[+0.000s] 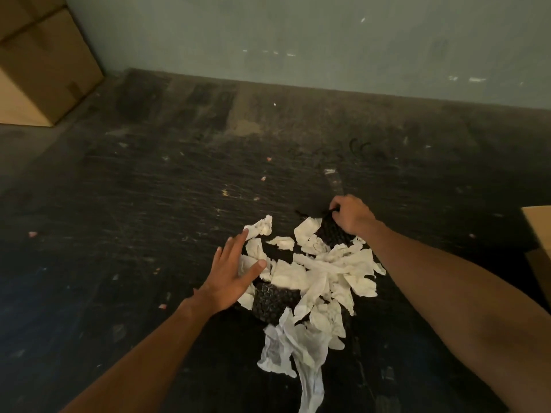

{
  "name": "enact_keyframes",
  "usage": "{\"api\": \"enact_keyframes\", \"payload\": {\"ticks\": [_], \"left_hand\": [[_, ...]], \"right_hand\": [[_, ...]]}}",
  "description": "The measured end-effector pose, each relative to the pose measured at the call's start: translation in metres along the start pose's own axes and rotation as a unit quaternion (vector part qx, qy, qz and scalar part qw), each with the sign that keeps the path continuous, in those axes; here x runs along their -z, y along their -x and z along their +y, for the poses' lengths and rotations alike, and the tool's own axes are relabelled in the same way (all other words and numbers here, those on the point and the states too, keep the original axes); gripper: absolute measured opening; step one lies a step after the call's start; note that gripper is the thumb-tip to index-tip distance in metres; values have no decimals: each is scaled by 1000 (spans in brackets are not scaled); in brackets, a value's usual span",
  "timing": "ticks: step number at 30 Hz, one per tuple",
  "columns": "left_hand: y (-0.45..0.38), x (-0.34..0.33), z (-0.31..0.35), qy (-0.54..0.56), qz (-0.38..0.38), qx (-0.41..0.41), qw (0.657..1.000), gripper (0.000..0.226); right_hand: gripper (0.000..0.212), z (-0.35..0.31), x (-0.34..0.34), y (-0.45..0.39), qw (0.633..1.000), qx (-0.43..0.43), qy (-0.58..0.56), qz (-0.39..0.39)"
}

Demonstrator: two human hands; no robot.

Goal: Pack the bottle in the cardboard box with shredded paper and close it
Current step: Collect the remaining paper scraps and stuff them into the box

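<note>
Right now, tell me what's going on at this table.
A person is working over a pile of torn white paper lying on a black bubble-textured sheet on the dark table. The right hand pinches the sheet's far edge; the left hand is open, flat against the paper. A cardboard box shows at the right edge. No bottle is visible.

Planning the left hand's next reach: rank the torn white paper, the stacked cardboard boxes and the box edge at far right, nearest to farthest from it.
1. Torn white paper, touching the left hand.
2. Box edge, far right.
3. Stacked cardboard boxes, far left corner.
</note>
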State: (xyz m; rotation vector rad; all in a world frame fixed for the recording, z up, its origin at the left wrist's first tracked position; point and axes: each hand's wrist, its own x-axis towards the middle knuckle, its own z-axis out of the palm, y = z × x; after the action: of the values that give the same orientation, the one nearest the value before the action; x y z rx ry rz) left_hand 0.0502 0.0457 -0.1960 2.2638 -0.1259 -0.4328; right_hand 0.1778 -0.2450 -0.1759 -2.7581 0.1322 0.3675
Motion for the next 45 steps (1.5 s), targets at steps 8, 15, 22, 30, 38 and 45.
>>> {"api": "enact_keyframes", "payload": {"ticks": [8, 15, 22, 30, 38, 45], "left_hand": [[-3, 3, -2, -49, -29, 5, 998, 97], [20, 26, 12, -62, -106, -35, 992, 114], [45, 6, 22, -320, -148, -151, 923, 152], [25, -32, 3, -407, -98, -182, 890, 127], [17, -39, 1, -355, -12, -209, 911, 69], [17, -44, 8, -363, 10, -103, 926, 65]], "right_hand": [[21, -12, 55, 72, 954, 29, -164, -249], [41, -5, 75, 146, 929, 153, -155, -298], [130, 19, 4, 157, 965, 211, 56, -145], [107, 8, -66, 155, 932, 287, 195, -105], [56, 4, -90, 163, 956, 267, 114, 44], [52, 3, -95, 151, 966, 239, 0, 104]]}}
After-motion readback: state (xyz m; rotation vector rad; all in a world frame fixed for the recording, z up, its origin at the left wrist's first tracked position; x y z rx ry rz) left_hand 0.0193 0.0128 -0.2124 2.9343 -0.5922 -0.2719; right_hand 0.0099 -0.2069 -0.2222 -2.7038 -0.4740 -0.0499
